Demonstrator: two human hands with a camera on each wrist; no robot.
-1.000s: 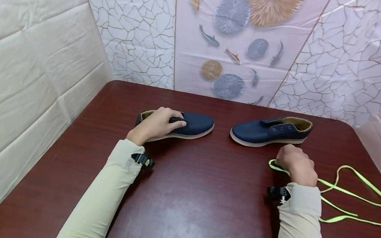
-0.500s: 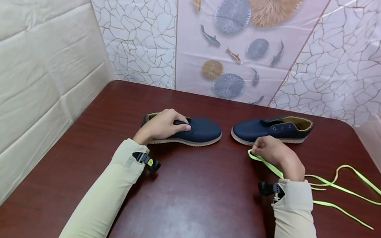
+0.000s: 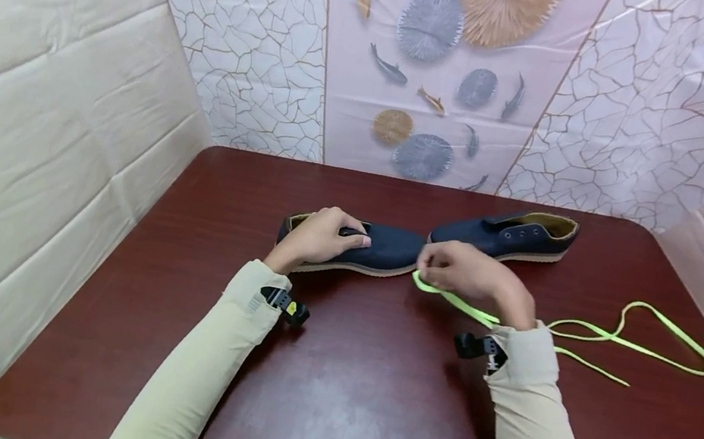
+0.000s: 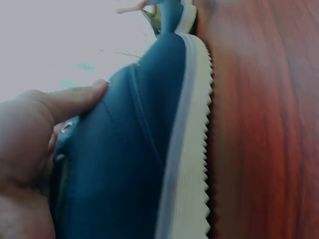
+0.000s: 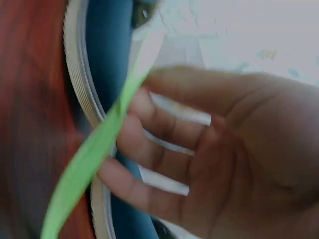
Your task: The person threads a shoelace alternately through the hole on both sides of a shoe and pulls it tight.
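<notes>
On the table, a navy shoe [image 3: 392, 247] with a pale ridged sole points its toe to the right. My left hand [image 3: 326, 235] grips it at the opening, thumb on top by the eyelets, as the left wrist view shows from close up. My right hand [image 3: 464, 270] pinches a neon-green shoelace [image 3: 463, 306] between thumb and fingertips, close to that shoe's toe. In the right wrist view the lace [image 5: 92, 149] crosses in front of the curled fingers. The lace's rest trails away to the right under the wrist.
A second navy shoe [image 3: 518, 234], with bare eyelets and a tan lining, stands at the back right, its toe behind my right hand. Looped lace lies on the right of the red-brown table [image 3: 323, 399]. Patterned cloth walls [image 3: 269, 45] enclose the table's back and sides.
My left hand has slid the held shoe to the right, closer to the other shoe. My right hand has carried the shoelace leftward to the shoe's toe, dragging the trailing lace along.
</notes>
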